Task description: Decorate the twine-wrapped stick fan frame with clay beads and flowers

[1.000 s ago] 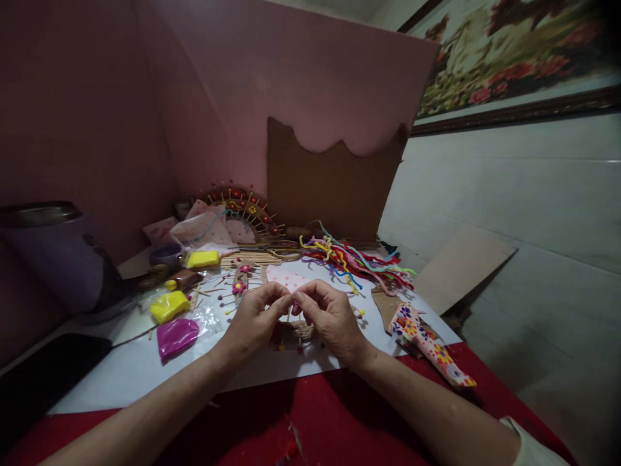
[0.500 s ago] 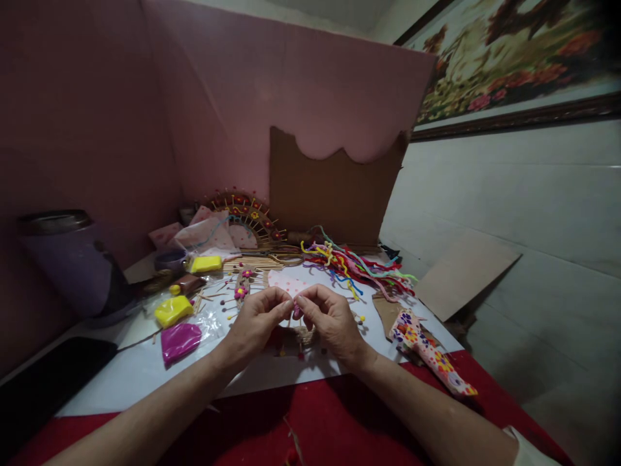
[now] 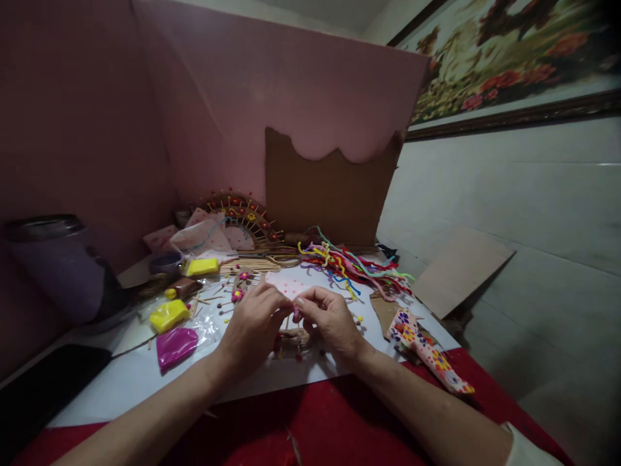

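In the middle of the head view my left hand (image 3: 256,325) and my right hand (image 3: 332,322) meet at the fingertips. Between them is a small piece of purple modelling clay (image 3: 297,312), pinched by the right thumb and fingers and touched by the closed left fingers, which partly hide it. Below my hands lies a twine-wrapped craft piece (image 3: 295,338) edged with ball-tipped sticks, much of it covered. Pink dotted fabric (image 3: 286,283) shows just behind. Magenta clay flowers (image 3: 237,294) sit on a brown strip left of the fabric.
Packs of yellow clay (image 3: 169,315) and magenta clay (image 3: 177,347) lie left. Colourful pipe cleaners (image 3: 349,265) are heaped behind, near scissors (image 3: 284,261). A flower-patterned roll (image 3: 429,353) lies right; a purple tumbler (image 3: 53,272) stands far left. Cut cardboard (image 3: 325,194) leans at the back.
My left hand has turned over, its back now more upward and its fingers bent over the clay. My right hand keeps its pinch. The whole view has shifted slightly.
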A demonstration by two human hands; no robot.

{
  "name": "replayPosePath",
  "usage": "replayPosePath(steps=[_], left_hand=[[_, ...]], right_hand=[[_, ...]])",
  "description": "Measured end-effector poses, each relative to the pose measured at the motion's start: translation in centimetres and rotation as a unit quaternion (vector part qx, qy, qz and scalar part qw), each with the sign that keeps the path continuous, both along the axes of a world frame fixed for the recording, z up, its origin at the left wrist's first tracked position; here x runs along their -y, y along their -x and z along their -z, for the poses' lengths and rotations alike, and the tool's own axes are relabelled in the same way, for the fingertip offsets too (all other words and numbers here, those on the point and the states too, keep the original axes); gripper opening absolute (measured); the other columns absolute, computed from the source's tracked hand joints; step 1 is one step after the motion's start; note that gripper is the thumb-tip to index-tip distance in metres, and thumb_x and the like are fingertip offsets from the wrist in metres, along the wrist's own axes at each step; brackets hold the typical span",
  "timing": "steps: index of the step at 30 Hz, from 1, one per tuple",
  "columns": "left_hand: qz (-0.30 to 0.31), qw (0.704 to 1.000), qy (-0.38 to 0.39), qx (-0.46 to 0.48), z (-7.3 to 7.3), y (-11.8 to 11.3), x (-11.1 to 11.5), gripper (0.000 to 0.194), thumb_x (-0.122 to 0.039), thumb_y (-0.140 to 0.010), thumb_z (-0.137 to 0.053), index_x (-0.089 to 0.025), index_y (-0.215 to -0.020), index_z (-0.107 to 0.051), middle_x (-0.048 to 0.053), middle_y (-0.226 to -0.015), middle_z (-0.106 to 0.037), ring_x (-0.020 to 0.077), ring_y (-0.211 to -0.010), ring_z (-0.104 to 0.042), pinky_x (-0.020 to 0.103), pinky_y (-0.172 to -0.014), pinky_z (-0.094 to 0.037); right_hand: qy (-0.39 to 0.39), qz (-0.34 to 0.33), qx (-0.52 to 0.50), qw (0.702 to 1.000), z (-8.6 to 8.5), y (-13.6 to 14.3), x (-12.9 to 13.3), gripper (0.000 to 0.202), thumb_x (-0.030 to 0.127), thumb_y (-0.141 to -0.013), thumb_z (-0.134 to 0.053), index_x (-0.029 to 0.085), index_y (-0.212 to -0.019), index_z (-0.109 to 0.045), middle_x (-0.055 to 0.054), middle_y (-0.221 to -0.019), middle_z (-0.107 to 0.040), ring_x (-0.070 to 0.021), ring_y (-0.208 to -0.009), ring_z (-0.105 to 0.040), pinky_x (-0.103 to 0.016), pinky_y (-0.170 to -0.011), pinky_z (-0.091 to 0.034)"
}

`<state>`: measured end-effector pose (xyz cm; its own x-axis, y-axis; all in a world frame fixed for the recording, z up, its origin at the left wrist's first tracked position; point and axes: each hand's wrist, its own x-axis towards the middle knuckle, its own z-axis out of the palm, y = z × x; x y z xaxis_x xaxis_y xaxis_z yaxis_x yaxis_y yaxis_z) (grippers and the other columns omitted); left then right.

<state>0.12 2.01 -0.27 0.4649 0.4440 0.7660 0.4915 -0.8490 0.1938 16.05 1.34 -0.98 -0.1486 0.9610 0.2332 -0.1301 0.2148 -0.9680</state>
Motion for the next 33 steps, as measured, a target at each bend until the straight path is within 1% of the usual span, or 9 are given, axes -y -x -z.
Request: replayPosePath(steps=[5, 9, 13, 18, 21, 23, 25, 28, 33], left_hand=[[-0.021, 0.995, -0.083, -0.057, -0.4, 0.2, 0.0, 0.015, -0.013, -0.089, -0.046, -0.015, -0.079, -0.057, 0.005, -0.071, -0.061, 0.0193, -0.075, -0.049, 0.035, -0.070, -0.041], [-0.032, 0.991, -0.106, -0.082, -0.2, 0.3, -0.1, 0.012, -0.012, -0.088, -0.047, -0.015, -0.080, -0.056, 0.007, -0.075, -0.062, 0.0211, -0.080, -0.051, 0.037, -0.073, -0.040], [-0.030, 0.994, -0.086, -0.062, -0.3, 0.1, 0.2, 0.015, -0.010, -0.088, -0.044, -0.016, -0.079, -0.054, 0.005, -0.071, -0.060, 0.0197, -0.076, -0.050, 0.036, -0.071, -0.038], [-0.040, 0.999, -0.015, -0.020, 0.2, -0.2, 0.4, 0.019, -0.014, -0.090, -0.042, -0.018, -0.074, -0.052, 0.003, -0.070, -0.059, 0.0177, -0.074, -0.049, 0.035, -0.072, -0.038], [-0.035, 0.999, 0.032, 0.024, 0.7, -0.1, 0.1, 0.014, -0.017, -0.090, -0.045, -0.020, -0.079, -0.054, 0.002, -0.074, -0.060, 0.0175, -0.076, -0.050, 0.034, -0.072, -0.039], [-0.037, 0.996, 0.047, 0.060, 0.8, 0.0, 0.0, 0.009, -0.017, -0.089, -0.046, -0.019, -0.084, -0.054, 0.003, -0.079, -0.060, 0.0175, -0.078, -0.051, 0.033, -0.072, -0.041], [-0.041, 0.995, 0.049, 0.083, 0.7, 0.0, 0.0, 0.008, -0.015, -0.089, -0.046, -0.019, -0.087, -0.053, 0.004, -0.082, -0.059, 0.0177, -0.080, -0.052, 0.033, -0.072, -0.041], [-0.044, 0.996, 0.043, 0.059, 0.6, -0.1, 0.2, 0.006, -0.017, -0.088, -0.049, -0.018, -0.084, -0.053, 0.004, -0.080, -0.059, 0.0183, -0.080, -0.051, 0.034, -0.073, -0.040], [-0.063, 0.997, 0.003, 0.037, 0.9, -0.4, 0.1, 0.011, -0.025, -0.082, -0.061, -0.018, -0.078, -0.053, 0.003, -0.075, -0.060, 0.0195, -0.077, -0.051, 0.035, -0.071, -0.040]], right_hand=[[0.041, -0.033, -0.050, 0.997, -0.1, 0.0, 0.1, 0.020, 0.033, -0.073, -0.066, 0.015, -0.067, -0.060, 0.002, -0.057, -0.059, -0.0053, -0.043, -0.043, -0.019, -0.043, -0.033], [0.063, -0.052, -0.074, 0.994, -0.1, 0.1, 0.2, 0.021, 0.034, -0.071, -0.068, 0.015, -0.068, -0.060, 0.003, -0.057, -0.059, -0.0051, -0.043, -0.043, -0.020, -0.043, -0.035], [0.055, -0.055, -0.075, 0.994, 0.1, 0.2, 0.1, 0.022, 0.035, -0.072, -0.068, 0.015, -0.068, -0.060, 0.003, -0.056, -0.059, -0.0049, -0.042, -0.042, -0.019, -0.042, -0.035], [0.053, -0.045, -0.080, 0.994, -0.1, 0.3, 0.4, 0.022, 0.035, -0.072, -0.069, 0.015, -0.069, -0.061, 0.002, -0.058, -0.060, -0.0048, -0.043, -0.042, -0.019, -0.043, -0.035], [0.046, -0.035, -0.069, 0.996, -0.2, 0.3, 0.4, 0.021, 0.035, -0.072, -0.068, 0.015, -0.071, -0.061, 0.001, -0.061, -0.063, -0.0058, -0.046, -0.045, -0.019, -0.045, -0.036], [0.036, -0.016, -0.067, 0.997, -0.3, 0.3, 0.3, 0.020, 0.034, -0.072, -0.068, 0.015, -0.070, -0.061, 0.000, -0.062, -0.063, -0.0062, -0.047, -0.046, -0.019, -0.045, -0.036], [0.027, 0.013, -0.071, 0.997, -0.3, 0.3, 0.2, 0.020, 0.033, -0.072, -0.068, 0.014, -0.070, -0.060, 0.000, -0.062, -0.063, -0.0065, -0.048, -0.047, -0.020, -0.045, -0.036], [0.021, 0.037, -0.074, 0.996, -0.3, 0.2, 0.0, 0.021, 0.033, -0.070, -0.069, 0.015, -0.072, -0.060, 0.000, -0.063, -0.063, -0.0072, -0.049, -0.048, -0.020, -0.046, -0.038], [0.028, 0.033, -0.078, 0.996, 0.0, 0.4, 0.1, 0.022, 0.034, -0.069, -0.070, 0.015, -0.074, -0.060, 0.001, -0.065, -0.061, -0.0080, -0.051, -0.049, -0.021, -0.048, -0.039]])
